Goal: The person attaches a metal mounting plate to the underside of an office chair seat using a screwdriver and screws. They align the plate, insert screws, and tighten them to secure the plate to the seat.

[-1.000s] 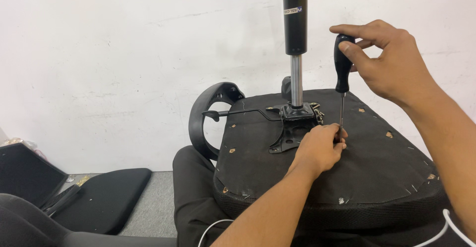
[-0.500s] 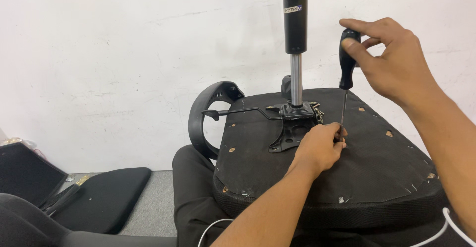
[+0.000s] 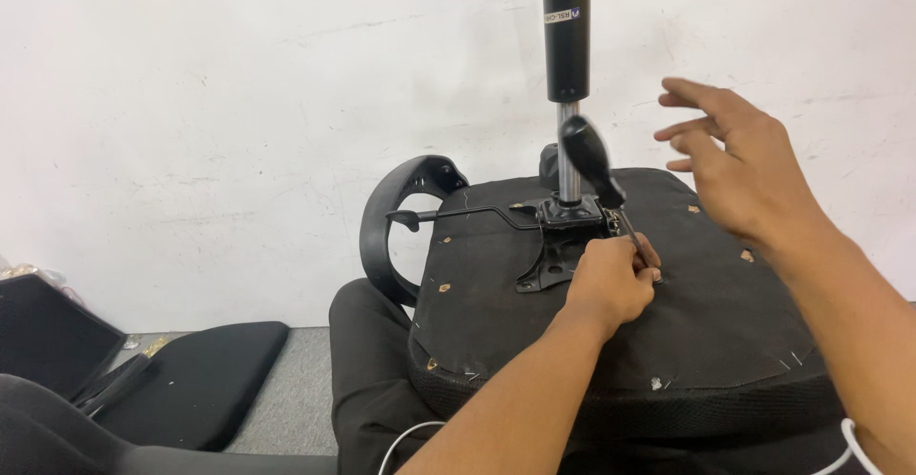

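An upturned black chair seat (image 3: 668, 322) lies in front of me, its metal mechanism plate (image 3: 558, 232) and gas cylinder (image 3: 568, 46) pointing up. My left hand (image 3: 611, 279) rests on the seat beside the plate, fingers pinched around the lower shaft of a black-handled screwdriver (image 3: 589, 154). The screwdriver leans up and to the left, with its tip down by my fingers. My right hand (image 3: 739, 165) hovers to the right of the handle with fingers spread, touching nothing.
A curved black armrest (image 3: 401, 208) and a thin lever (image 3: 458, 215) stick out at the seat's left. A black cushion (image 3: 191, 380) and a dark case (image 3: 43, 341) lie on the floor at left. A white cable (image 3: 410, 437) hangs below, and a white wall stands behind.
My right hand has let go of the screwdriver handle and moved off to the right, open. The screwdriver, upright before, now leans left, held only by my left hand.
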